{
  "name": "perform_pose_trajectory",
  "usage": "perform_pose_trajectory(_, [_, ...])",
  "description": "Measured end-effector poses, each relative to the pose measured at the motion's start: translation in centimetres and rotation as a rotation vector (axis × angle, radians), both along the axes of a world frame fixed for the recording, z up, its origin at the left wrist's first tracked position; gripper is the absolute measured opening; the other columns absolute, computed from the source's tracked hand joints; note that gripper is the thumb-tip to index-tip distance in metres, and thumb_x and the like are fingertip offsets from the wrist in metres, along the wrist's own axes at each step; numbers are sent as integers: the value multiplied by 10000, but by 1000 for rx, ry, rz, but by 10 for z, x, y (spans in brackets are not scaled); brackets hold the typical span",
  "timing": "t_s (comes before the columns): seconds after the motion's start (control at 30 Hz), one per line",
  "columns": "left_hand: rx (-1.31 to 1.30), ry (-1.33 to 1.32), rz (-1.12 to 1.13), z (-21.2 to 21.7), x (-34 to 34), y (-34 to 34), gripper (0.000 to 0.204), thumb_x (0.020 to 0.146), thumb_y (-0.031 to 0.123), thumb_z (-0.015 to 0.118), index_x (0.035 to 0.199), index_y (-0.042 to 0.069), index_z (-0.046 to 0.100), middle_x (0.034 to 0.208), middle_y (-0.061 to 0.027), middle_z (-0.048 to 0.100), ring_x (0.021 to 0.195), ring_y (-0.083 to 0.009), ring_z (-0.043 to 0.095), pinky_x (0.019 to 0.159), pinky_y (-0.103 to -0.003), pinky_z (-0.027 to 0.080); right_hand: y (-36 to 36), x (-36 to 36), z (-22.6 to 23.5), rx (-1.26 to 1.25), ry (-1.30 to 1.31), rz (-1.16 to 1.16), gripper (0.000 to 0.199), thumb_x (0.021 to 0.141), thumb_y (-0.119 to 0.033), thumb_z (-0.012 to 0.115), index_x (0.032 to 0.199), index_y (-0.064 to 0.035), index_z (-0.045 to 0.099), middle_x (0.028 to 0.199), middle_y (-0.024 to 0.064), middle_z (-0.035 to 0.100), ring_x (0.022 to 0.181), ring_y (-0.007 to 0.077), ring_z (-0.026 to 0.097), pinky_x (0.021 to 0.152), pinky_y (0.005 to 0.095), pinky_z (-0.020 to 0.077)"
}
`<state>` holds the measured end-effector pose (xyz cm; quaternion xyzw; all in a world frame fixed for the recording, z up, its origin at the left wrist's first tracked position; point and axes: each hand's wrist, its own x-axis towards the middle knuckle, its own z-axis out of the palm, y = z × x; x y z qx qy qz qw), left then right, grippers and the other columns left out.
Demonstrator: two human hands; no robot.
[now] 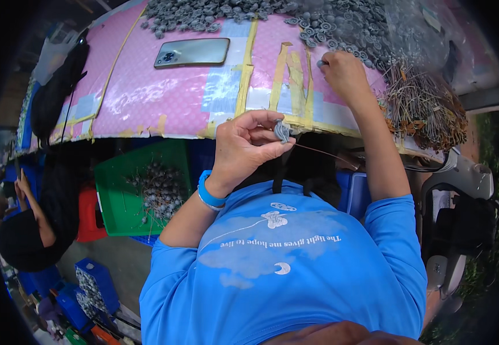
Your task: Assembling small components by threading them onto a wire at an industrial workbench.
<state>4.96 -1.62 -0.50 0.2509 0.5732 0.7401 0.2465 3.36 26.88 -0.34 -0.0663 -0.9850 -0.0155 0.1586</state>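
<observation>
My left hand (242, 141) is raised at the table's near edge, with thumb and fingers pinching a small grey flower-shaped piece (282, 131). A thin brown stem (325, 153) runs from that piece toward the right. Farther off, my right hand (344, 73) is closed at the near edge of a heap of grey pieces (353, 26). A small grey piece (320, 64) shows at its fingertips. To the right of that hand lies a bundle of thin stems (419, 100) with brownish ends.
The table (146, 98) is covered in pink wrap and yellow tape, and a phone (192, 52) lies on it. Below its edge, a green crate (114, 195) holds several stemmed grey pieces. A black bag (59, 92) hangs at left. Another person's arm (39, 215) shows at far left.
</observation>
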Motion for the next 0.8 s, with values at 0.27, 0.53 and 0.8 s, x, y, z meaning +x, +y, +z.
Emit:
perform_pose_trajectory(0.27, [0,152,100,8,6,-11,407,749,-59,779,1127,-47,628,975,-104,713,864,-144,712,800,-260,582,-121,111,30,-1333,122,208,222,897,12,673,1116,48,660,1039,77,680,946,135,651,847,260,515])
perform_pose_trajectory(0.53, [-72,283,58,15,15,-6,408,739,-61,787,1115,-50,629,962,-109,709,868,-154,711,789,-268,585,-127,125,30,-1348,147,288,219,895,7,681,1110,47,670,1014,75,678,945,125,652,843,250,516])
perform_pose_trajectory(0.8, [-202,366,129,22,19,-2,400,717,-66,772,1095,-40,644,944,-98,715,849,-154,721,785,-257,585,-127,128,30,-1546,194,209,223,877,8,701,1099,28,689,965,58,686,917,115,655,820,238,514])
